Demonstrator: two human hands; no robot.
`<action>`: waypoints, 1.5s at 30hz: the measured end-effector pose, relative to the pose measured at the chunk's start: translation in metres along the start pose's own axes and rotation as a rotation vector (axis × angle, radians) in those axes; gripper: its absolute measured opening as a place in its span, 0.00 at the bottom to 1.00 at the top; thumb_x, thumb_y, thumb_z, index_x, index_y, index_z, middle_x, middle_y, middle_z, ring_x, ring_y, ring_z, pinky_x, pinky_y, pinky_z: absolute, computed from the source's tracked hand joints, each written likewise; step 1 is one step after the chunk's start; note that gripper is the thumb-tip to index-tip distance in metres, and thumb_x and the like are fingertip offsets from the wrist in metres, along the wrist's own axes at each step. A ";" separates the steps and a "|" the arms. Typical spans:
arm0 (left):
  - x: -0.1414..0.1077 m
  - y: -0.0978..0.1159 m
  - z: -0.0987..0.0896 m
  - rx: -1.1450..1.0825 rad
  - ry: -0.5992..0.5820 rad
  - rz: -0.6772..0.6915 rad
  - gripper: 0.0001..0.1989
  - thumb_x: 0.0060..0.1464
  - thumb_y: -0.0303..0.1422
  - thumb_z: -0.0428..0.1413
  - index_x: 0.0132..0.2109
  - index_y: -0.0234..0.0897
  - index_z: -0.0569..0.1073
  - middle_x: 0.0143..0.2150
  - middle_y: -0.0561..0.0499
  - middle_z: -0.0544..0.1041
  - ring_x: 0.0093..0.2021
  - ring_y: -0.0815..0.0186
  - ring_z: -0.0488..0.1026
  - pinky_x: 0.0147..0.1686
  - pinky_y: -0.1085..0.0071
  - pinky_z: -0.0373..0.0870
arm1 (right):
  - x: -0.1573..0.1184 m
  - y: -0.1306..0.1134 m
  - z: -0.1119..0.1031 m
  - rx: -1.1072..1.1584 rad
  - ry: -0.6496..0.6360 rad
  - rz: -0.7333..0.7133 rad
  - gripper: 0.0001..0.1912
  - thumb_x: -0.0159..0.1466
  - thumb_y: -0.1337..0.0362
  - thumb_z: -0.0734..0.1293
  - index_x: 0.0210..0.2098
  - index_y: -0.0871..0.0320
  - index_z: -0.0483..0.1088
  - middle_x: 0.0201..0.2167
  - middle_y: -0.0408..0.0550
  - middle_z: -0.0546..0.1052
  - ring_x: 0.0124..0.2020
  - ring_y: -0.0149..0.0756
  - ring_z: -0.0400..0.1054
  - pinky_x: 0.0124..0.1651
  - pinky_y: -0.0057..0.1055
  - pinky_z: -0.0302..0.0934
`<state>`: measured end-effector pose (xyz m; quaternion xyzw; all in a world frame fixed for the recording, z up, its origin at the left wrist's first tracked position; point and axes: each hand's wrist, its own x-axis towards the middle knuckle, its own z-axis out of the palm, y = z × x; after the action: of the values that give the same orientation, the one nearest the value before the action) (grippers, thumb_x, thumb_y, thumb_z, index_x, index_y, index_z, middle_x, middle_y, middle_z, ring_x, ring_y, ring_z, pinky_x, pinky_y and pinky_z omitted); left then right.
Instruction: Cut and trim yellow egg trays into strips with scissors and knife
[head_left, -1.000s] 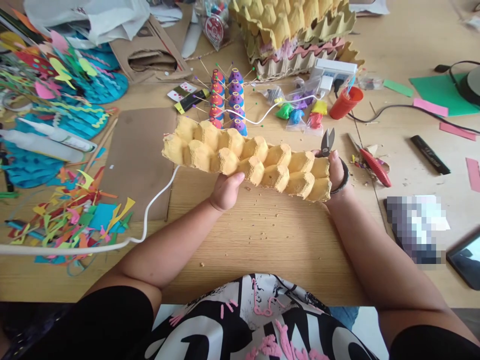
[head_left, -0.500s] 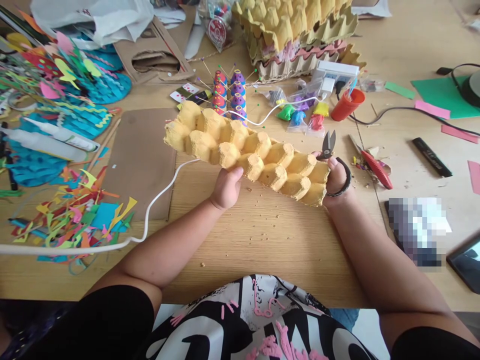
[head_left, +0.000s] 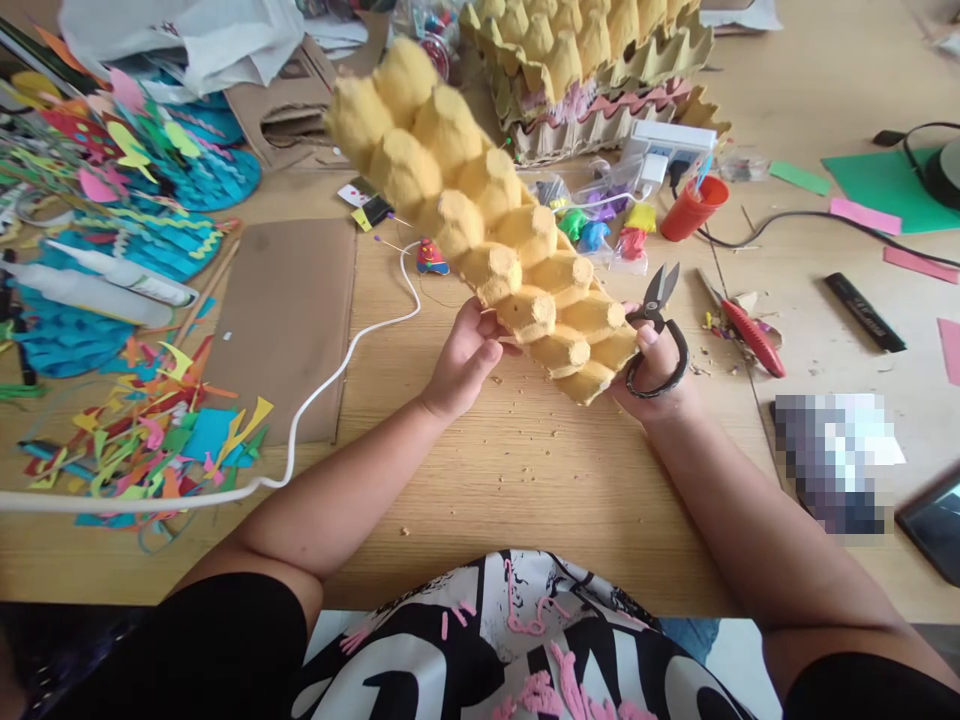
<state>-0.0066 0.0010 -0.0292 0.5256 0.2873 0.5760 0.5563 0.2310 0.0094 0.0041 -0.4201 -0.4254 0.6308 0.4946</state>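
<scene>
Swung from near level to a steep slant, one yellow egg-tray strip (head_left: 487, 178) rises from the clamped fingers of the right hand (head_left: 654, 378), seemingly its main support now. The left hand (head_left: 457, 368), thumb apart, reaches behind it. One pair of scissors (head_left: 658, 292) loops the right thumb; two glue bottles (head_left: 127, 275) lie left of both hands.

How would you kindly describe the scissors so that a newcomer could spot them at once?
Above the wooden table, find the big yellow egg-carton strip, slanting down to the right. At its lower end, the right hand holds the scissors. Unlike the red-handled tool lying farther right, they have dark handles and spread blades.
</scene>
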 end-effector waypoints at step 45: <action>0.006 0.004 0.004 -0.061 0.262 0.034 0.26 0.57 0.49 0.62 0.60 0.48 0.69 0.60 0.47 0.77 0.68 0.53 0.69 0.69 0.54 0.65 | -0.019 -0.027 0.006 -0.548 -0.397 -0.022 0.20 0.67 0.41 0.65 0.39 0.51 0.67 0.28 0.43 0.70 0.32 0.37 0.65 0.39 0.36 0.62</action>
<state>-0.0032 0.0047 -0.0221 0.4335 0.3306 0.6577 0.5198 0.2350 -0.0057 0.0335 -0.4017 -0.6718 0.5570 0.2775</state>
